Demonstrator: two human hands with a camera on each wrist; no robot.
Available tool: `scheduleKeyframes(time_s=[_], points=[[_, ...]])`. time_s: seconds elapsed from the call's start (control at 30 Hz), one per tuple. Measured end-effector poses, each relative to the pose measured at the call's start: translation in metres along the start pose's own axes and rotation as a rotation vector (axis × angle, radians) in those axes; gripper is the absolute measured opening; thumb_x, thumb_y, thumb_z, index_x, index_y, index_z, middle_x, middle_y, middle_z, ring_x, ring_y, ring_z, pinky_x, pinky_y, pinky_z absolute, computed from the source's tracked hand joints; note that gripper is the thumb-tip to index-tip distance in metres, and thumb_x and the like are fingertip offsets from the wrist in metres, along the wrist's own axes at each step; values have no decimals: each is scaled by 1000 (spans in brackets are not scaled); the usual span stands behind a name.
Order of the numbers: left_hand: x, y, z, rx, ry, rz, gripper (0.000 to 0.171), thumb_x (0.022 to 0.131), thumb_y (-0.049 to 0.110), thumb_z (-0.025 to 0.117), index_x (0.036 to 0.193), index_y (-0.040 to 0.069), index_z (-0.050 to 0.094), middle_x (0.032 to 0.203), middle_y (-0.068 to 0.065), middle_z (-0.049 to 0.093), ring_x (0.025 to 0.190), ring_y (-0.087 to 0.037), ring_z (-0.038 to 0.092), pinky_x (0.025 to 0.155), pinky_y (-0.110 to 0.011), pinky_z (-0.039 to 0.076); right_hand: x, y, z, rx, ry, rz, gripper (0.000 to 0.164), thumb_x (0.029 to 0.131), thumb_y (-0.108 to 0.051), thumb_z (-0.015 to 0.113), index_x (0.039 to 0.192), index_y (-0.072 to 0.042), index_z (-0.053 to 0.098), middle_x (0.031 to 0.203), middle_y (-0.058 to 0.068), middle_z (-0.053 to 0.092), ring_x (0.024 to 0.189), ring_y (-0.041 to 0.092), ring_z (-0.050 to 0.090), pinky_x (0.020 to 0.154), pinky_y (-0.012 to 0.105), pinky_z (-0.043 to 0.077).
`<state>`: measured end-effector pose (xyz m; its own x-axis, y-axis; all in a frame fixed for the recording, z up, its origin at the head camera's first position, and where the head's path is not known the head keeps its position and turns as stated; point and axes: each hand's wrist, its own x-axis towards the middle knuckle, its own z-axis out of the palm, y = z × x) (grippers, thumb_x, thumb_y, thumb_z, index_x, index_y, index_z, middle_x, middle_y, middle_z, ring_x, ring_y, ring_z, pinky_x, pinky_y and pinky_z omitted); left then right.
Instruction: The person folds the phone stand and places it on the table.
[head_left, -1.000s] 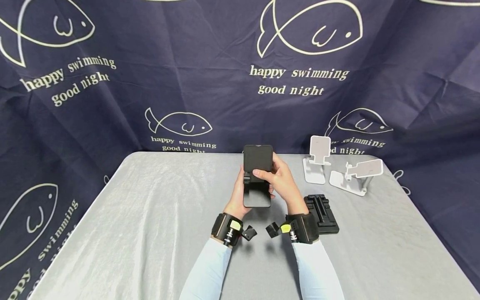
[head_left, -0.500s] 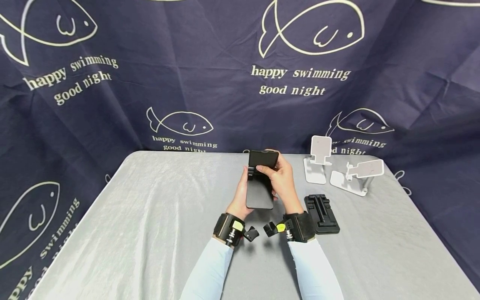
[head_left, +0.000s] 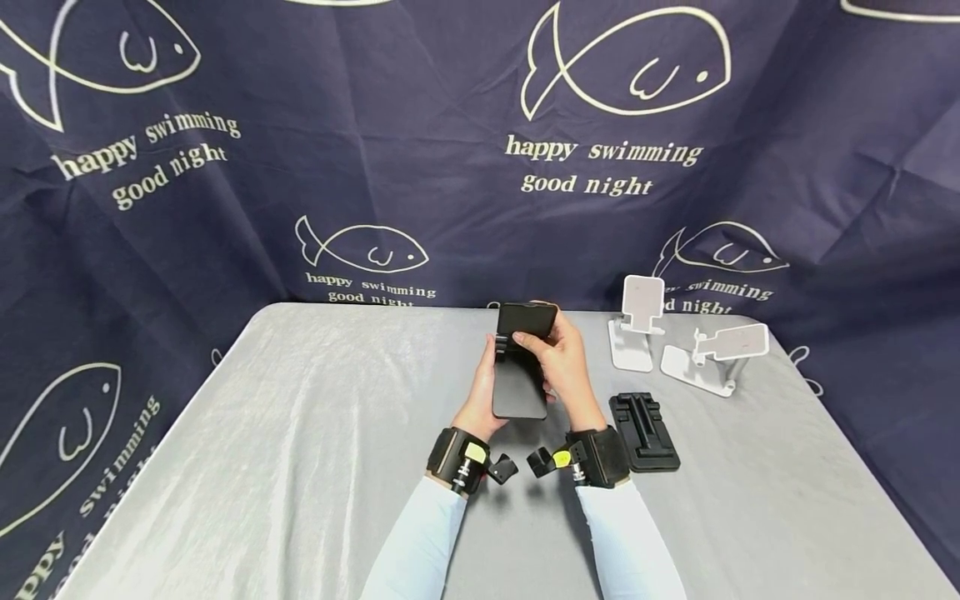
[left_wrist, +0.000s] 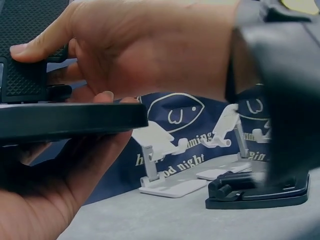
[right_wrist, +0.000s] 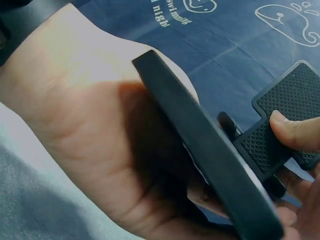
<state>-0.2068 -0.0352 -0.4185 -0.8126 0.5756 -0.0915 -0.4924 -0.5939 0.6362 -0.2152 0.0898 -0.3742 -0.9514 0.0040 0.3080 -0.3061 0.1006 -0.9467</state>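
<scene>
A black folding phone stand (head_left: 520, 392) is held up above the middle of the table, its textured upper plate (right_wrist: 295, 92) unfolded at an angle to the flat base (left_wrist: 75, 121). From below and the left side, my left hand (head_left: 477, 404) grips the base; the head view hides most of those fingers under it. My right hand (head_left: 567, 365) pinches the upper plate, with the thumb on its face and the fingers behind. In the right wrist view, the left palm (right_wrist: 95, 135) lies under the base.
Two white phone stands (head_left: 642, 304) (head_left: 738, 342) stand unfolded at the table's back right. A second black phone stand (head_left: 645, 433), folded flat, lies beside my right wrist. A dark blue curtain (head_left: 450, 167) with fish drawings hangs behind the grey table (head_left: 337, 433).
The upper plate has tilted back, so it looks shorter and more of the base shows. The stand and both hands have shifted slightly right. In the last half second they hold nearly still.
</scene>
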Motion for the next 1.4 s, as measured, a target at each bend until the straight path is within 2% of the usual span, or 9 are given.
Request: scheduleKeyframes(time_s=[0.13, 0.3, 0.5, 0.6, 0.67, 0.83, 1.03, 1.2, 1.4], points=[[-1, 1, 1, -59, -143, 32, 75, 92, 69, 12, 109, 16, 62, 89, -5, 66, 74, -18, 64, 72, -38, 55, 3, -3, -8, 3, -104, -23, 51, 84, -2, 68, 132, -8, 51, 117, 20, 62, 95, 14, 64, 84, 26, 50], [0, 2, 0, -83, -179, 40, 78, 91, 70, 11, 116, 13, 57, 92, -6, 67, 76, -19, 62, 76, -38, 53, 15, -25, -26, -70, -171, -138, 75, 81, -2, 72, 145, -12, 34, 137, 17, 47, 125, 30, 48, 106, 43, 35], [-1, 2, 0, -83, -151, 13, 76, 92, 70, 11, 120, 14, 54, 95, -7, 65, 77, -19, 61, 77, -39, 53, 29, -69, -37, -419, -268, -251, 101, 74, -24, 83, 151, -36, 19, 158, 3, 11, 146, 25, 14, 112, 56, 23], [-2, 1, 1, -76, -140, -5, 76, 92, 70, 10, 122, 13, 51, 97, -7, 63, 78, -19, 61, 78, -39, 53, 35, -80, -35, -596, -406, -281, 102, 75, -25, 82, 151, -38, 15, 160, 4, -5, 147, 29, 6, 108, 58, 28], [-3, 1, 1, -72, -138, -11, 76, 92, 70, 10, 123, 13, 49, 98, -8, 63, 79, -19, 61, 78, -39, 53, 36, -82, -32, -695, -493, -272, 97, 80, -19, 77, 151, -38, 15, 160, 6, -7, 145, 34, 14, 100, 53, 40], [-2, -1, -1, -69, -162, 5, 75, 93, 68, 10, 125, 14, 50, 99, -7, 63, 79, -19, 62, 76, -39, 54, 35, -78, -27, -838, -615, -243, 80, 86, 7, 60, 149, -31, 29, 159, 9, 16, 137, 33, 36, 79, 37, 44], [1, -4, -6, -76, -189, 16, 78, 92, 68, 5, 122, 16, 54, 99, -7, 63, 79, -19, 61, 75, -38, 53, 30, -70, -24, -832, -597, -291, 60, 84, 12, 58, 134, -22, 54, 132, 9, 56, 119, 27, 55, 90, 41, 47], [0, -2, -7, -92, -175, 22, 82, 90, 69, 3, 116, 15, 58, 96, -7, 64, 77, -19, 61, 73, -37, 53, 24, -63, -20, -832, -548, -376, 55, 84, 10, 62, 130, -19, 57, 119, 7, 63, 107, 24, 61, 89, 40, 50], [0, 1, -6, -90, -160, 20, 80, 91, 68, 2, 117, 18, 59, 95, -5, 65, 76, -19, 62, 73, -37, 53, 13, -56, -18, -854, -477, -470, 57, 83, 11, 60, 131, -19, 55, 108, 3, 63, 85, 21, 59, 73, 35, 50]])
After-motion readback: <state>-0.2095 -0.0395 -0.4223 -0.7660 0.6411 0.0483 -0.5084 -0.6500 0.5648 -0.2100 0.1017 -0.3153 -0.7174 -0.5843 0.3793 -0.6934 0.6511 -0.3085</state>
